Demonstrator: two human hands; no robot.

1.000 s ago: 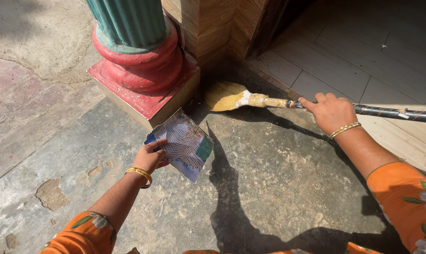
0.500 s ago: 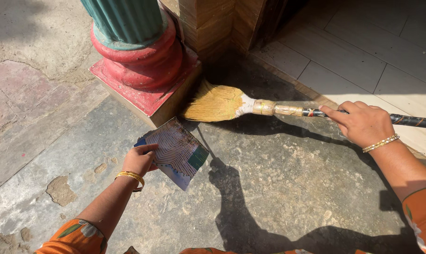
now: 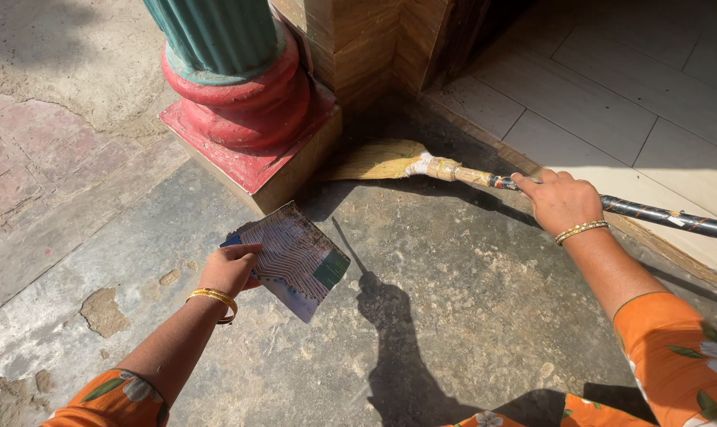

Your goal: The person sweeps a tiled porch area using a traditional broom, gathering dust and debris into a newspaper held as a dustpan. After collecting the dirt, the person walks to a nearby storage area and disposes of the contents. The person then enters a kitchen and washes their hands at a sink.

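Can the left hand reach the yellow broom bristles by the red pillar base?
Probably yes. The left hand is near the bristles, and bare floor lies between. But its fingers already hold a patterned card, so they aren't free to grab.

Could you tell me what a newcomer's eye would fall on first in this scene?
Probably the green pillar with its red base at top left. Next, the right hand gripping a broom whose bristles lie by that base, and the left hand holding a patterned card above the stone floor.

Orange floral sleeves (image 3: 675, 348), both arms; gold bangle L wrist (image 3: 213, 298), beaded bracelet R (image 3: 580, 231).
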